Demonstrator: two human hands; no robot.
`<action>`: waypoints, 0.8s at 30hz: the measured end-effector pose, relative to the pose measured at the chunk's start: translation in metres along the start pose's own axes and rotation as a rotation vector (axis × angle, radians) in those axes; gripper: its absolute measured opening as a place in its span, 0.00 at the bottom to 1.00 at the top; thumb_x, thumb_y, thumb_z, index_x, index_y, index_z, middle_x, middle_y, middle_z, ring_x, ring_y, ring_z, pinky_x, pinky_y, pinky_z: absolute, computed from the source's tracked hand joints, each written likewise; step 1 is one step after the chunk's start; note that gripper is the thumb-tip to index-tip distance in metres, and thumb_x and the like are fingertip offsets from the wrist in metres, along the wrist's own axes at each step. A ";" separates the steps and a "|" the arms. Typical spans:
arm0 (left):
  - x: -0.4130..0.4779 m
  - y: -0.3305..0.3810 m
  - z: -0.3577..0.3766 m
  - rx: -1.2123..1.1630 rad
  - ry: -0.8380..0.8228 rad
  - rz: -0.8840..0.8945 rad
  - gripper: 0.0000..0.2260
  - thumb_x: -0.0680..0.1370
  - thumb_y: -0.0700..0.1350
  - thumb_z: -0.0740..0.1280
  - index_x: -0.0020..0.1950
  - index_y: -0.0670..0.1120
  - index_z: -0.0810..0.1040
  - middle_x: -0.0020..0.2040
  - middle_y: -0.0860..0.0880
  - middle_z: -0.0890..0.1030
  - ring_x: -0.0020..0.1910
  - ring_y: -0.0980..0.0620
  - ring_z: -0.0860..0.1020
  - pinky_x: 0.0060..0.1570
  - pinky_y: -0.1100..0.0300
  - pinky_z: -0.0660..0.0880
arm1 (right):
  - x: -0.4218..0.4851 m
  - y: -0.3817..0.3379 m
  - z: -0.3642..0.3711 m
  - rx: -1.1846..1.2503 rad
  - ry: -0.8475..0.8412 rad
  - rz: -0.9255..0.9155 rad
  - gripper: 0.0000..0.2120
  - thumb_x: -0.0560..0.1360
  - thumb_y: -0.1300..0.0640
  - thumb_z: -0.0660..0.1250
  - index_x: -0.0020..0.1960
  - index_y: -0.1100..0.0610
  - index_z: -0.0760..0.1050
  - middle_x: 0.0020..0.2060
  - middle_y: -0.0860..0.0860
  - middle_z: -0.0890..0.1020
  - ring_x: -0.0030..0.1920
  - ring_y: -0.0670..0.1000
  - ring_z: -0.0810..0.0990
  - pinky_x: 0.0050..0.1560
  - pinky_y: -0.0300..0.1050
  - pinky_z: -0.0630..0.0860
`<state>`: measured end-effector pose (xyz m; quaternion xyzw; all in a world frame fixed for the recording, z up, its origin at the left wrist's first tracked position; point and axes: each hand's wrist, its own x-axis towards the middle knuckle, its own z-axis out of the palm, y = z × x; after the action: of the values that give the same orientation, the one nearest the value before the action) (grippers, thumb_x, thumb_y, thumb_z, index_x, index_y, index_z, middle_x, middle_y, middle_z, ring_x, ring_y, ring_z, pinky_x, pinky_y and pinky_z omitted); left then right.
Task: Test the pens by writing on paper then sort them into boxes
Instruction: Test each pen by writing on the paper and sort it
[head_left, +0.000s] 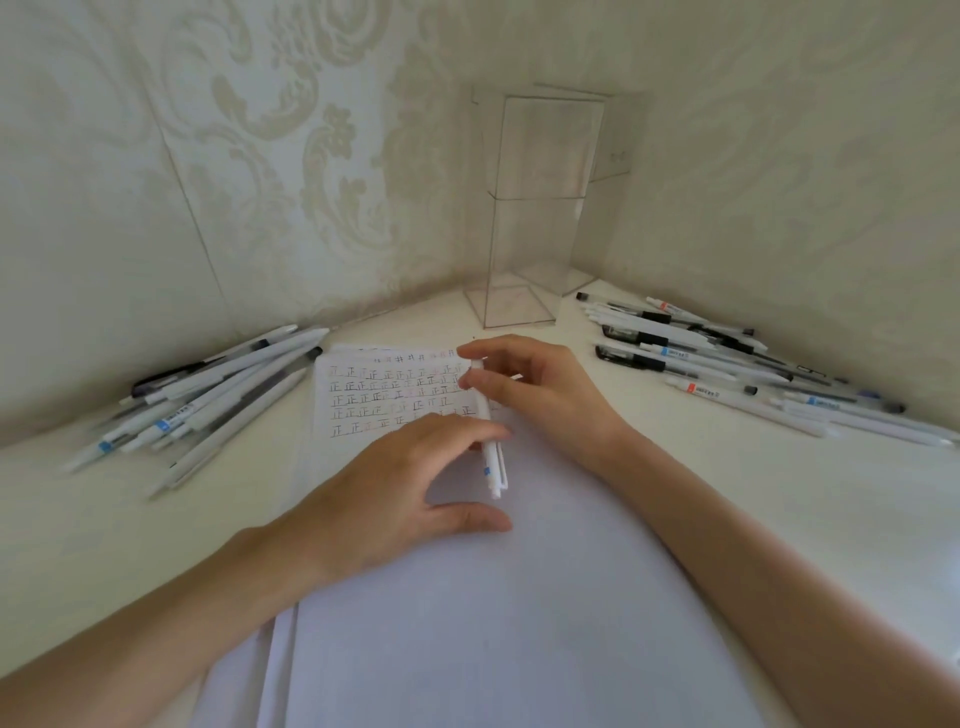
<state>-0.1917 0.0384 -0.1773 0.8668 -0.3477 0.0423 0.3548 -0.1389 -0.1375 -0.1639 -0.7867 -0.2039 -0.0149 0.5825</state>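
While two hands meet over the written sheet, a white pen (491, 462) hangs just above the paper (519, 597) at mid-frame. Its long axis runs roughly 12 to 6 o'clock, clip end toward the person. The right hand (540, 395) pinches the far end between thumb and forefinger; the left hand (405, 483) lays straight fingers (483, 430) across the barrel, thumb clear. Light, stiff and smooth, the pen looks best held mid-barrel. On the bench (675, 493), one pen pile (208, 395) lies at 9 o'clock, another pile (727, 358) at 2, and clear boxes (524, 218) stand at 12.
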 end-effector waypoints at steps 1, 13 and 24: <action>0.000 -0.001 0.000 0.000 0.014 0.008 0.24 0.69 0.61 0.69 0.62 0.56 0.72 0.55 0.58 0.77 0.56 0.63 0.73 0.56 0.74 0.64 | 0.000 0.001 0.001 -0.016 -0.006 0.001 0.09 0.74 0.61 0.69 0.53 0.52 0.79 0.38 0.54 0.79 0.40 0.45 0.75 0.46 0.39 0.71; -0.010 -0.009 -0.017 0.093 0.389 -0.182 0.10 0.75 0.44 0.61 0.55 0.50 0.71 0.53 0.54 0.73 0.52 0.65 0.71 0.50 0.75 0.64 | -0.004 -0.004 0.001 -0.034 -0.050 -0.066 0.22 0.79 0.51 0.62 0.65 0.30 0.59 0.50 0.53 0.82 0.48 0.54 0.77 0.52 0.40 0.71; -0.038 -0.066 -0.077 0.710 0.699 -0.642 0.11 0.68 0.32 0.65 0.48 0.41 0.79 0.55 0.38 0.75 0.56 0.36 0.72 0.57 0.45 0.64 | -0.007 0.001 0.004 -0.154 -0.095 -0.014 0.18 0.79 0.48 0.60 0.66 0.33 0.65 0.54 0.42 0.79 0.48 0.46 0.76 0.49 0.28 0.69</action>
<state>-0.1653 0.1436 -0.1706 0.9290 0.1047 0.3297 0.1317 -0.1456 -0.1364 -0.1677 -0.8277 -0.2349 0.0026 0.5097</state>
